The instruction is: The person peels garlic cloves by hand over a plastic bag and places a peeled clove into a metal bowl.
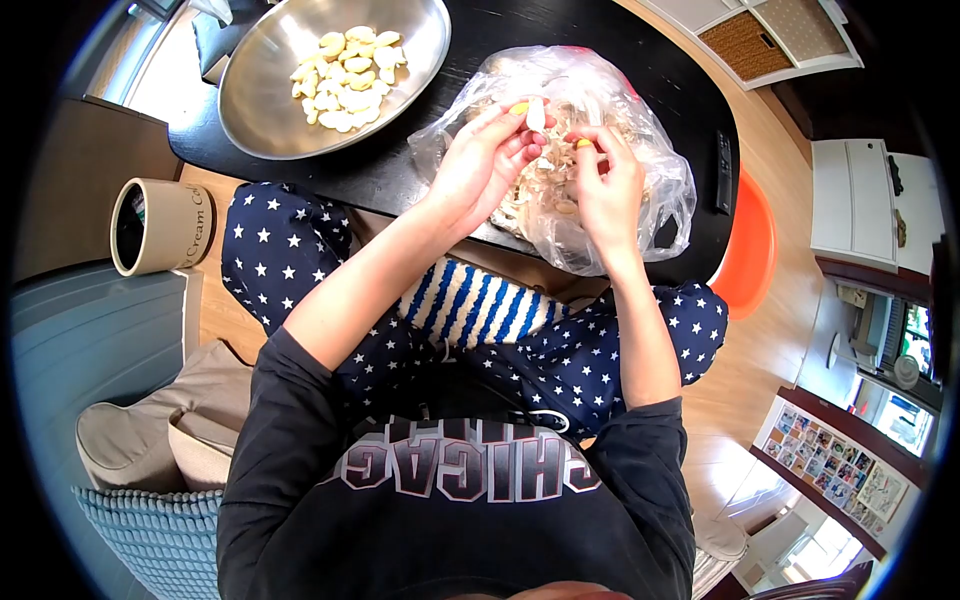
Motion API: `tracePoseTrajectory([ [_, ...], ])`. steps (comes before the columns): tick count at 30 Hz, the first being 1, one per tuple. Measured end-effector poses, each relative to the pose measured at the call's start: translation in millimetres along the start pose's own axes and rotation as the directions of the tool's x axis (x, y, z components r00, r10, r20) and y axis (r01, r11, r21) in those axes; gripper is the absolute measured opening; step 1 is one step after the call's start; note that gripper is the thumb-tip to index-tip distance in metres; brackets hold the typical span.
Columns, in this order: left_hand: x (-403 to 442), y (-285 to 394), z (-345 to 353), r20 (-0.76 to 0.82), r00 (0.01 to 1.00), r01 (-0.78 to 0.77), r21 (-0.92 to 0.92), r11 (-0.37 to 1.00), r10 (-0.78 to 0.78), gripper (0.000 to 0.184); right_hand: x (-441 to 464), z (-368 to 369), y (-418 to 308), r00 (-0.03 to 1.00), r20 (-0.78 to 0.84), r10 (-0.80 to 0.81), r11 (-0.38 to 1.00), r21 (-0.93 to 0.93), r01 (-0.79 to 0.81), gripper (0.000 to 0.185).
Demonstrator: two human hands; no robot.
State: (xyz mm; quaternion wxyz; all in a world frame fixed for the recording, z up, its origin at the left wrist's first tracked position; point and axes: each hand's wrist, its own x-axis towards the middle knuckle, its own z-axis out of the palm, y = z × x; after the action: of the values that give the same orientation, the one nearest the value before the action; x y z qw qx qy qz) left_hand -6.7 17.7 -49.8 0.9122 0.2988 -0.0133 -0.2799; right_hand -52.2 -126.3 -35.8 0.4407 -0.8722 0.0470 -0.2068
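Over a clear plastic bag (660,205) on the black table, my left hand (485,160) pinches a whitish garlic clove (536,115) between thumb and fingers. My right hand (605,175) is just to the right of it, its thumb and fingertips drawn together; whether anything small is between them is too small to tell. Papery husks (525,200) and brownish pieces fill the bag beneath both hands. At the upper left, a wide steel bowl (260,100) holds several pale peeled cloves (350,80).
The black table (390,180) carries a dark remote (723,172) at its right edge. An orange round container (750,250) stands beyond that edge. A beige bin (165,225) is on the floor at the left, near a grey-brown cushion (150,415).
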Motion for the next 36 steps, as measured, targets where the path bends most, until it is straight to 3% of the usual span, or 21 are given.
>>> tracePoseTrajectory([
  [5, 0, -2, -2, 0.101, 0.994, 0.043, -0.044, 0.998, -0.039, 0.026, 1, -3, -1, 0.998, 0.019, 0.055, 0.998, 0.0, -0.055, 0.006],
  [7, -2, -1, 7, -0.039, 0.999, -0.001, 0.187, 0.982, 0.008, 0.023, 1, -5, -6, 0.993, 0.037, 0.11, 0.994, 0.005, -0.11, 0.008],
  [10, -4, -1, 8, -0.013, 0.998, -0.059, 0.292, 0.955, 0.066, 0.02, 1, -5, -7, 0.999, 0.021, 0.047, 0.999, -0.001, -0.047, 0.009],
  [14, -3, -2, 5, -0.022, 0.999, -0.022, 0.247, 0.969, 0.028, 0.02, 2, -2, -6, 0.998, 0.007, -0.06, 0.994, 0.094, 0.059, 0.012],
  [16, -3, -2, 3, 0.034, 0.998, 0.057, 0.099, 0.993, -0.06, 0.021, 1, -1, -9, 0.999, 0.038, 0.011, 0.946, 0.323, -0.023, 0.013],
  [22, -2, -5, -3, 0.084, 0.982, 0.166, 0.029, 0.986, -0.168, 0.021, 2, -3, -2, 0.992, 0.126, -0.011, 0.876, 0.479, -0.052, 0.013],
  [25, -5, -5, 3, -0.001, 0.994, 0.112, 0.128, 0.985, -0.112, 0.022, 3, -5, -5, 0.994, 0.088, -0.064, 0.91, 0.413, 0.022, 0.012],
  [29, -5, 0, 9, -0.035, 0.994, 0.108, 0.071, 0.992, -0.106, 0.02, 2, -4, -5, 0.995, 0.036, -0.088, 0.919, 0.387, 0.067, 0.012],
  [31, -5, 1, 11, -0.007, 0.998, 0.059, 0.323, 0.945, -0.06, 0.019, 2, -5, -4, 0.997, 0.004, -0.083, 0.922, 0.381, 0.075, 0.012],
  [36, -5, 0, 6, 0.033, 0.996, 0.066, 0.261, 0.963, -0.077, 0.018, 2, -6, -3, 0.996, 0.006, -0.088, 0.917, 0.391, 0.079, 0.012],
])
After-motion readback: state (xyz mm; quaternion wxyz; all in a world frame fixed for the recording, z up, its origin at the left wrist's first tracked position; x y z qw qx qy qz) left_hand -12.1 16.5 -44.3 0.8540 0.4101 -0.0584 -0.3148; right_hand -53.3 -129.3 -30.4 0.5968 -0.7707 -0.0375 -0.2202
